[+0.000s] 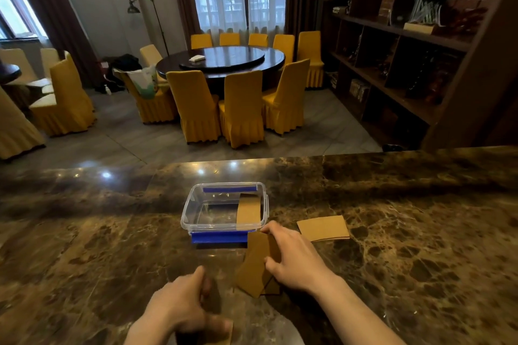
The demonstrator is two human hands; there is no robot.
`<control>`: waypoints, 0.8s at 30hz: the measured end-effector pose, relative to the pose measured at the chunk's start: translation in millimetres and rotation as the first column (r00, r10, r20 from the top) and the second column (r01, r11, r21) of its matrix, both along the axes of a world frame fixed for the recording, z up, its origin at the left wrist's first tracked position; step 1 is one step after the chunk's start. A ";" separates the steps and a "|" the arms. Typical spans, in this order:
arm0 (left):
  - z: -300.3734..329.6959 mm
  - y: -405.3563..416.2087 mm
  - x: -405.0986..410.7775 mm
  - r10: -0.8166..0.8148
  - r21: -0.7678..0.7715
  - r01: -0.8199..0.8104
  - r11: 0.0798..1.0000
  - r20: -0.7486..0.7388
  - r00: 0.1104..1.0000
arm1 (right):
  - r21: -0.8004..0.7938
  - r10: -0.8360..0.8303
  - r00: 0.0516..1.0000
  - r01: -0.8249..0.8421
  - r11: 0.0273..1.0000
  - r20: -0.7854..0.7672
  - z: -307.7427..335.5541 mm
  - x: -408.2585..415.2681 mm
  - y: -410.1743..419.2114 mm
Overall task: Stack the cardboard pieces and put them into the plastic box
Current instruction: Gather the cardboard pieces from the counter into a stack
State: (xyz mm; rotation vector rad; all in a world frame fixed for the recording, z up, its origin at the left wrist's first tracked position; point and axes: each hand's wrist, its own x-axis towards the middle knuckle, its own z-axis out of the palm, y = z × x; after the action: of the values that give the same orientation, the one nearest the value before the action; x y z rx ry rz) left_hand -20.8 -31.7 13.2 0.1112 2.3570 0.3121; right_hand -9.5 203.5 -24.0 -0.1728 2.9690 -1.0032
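A clear plastic box (196,204) with blue clips stands on the marble counter, and one cardboard piece (248,211) leans inside it at the right. My right hand (294,258) grips two or three brown cardboard pieces (253,266), tilted, just in front of the box. My left hand (182,305) is blurred near the bottom edge; a cardboard corner (224,337) shows under its fingers, and whether it grips that piece is unclear. Another cardboard stack (323,228) lies flat to the right of the box.
The marble counter (420,232) stretches wide to both sides. Beyond its far edge are a round dark dining table (221,60) ringed by yellow-covered chairs and a dark bookshelf (406,50) at the right.
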 end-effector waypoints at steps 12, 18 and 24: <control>-16.5 1.2 18.3 0.129 0.177 -0.119 0.977 -0.048 0.990 | -0.076 0.069 0.997 -0.071 0.995 -0.028 4.6 4.4 -6.9; -9.6 -17.1 0.1 0.651 0.749 -0.284 0.598 -0.248 0.717 | -0.273 0.186 0.977 -0.151 0.950 0.106 15.0 8.2 0.8; -14.8 28.7 9.9 0.492 0.874 -0.068 0.481 -0.205 0.846 | -0.316 0.027 1.000 -0.023 0.948 0.010 17.1 10.3 -14.9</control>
State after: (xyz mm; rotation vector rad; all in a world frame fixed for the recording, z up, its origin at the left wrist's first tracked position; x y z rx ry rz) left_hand -11.0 -3.1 -1.7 0.2620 2.3999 1.7995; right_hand 0.8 188.6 -6.9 -0.2014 2.7642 -1.4647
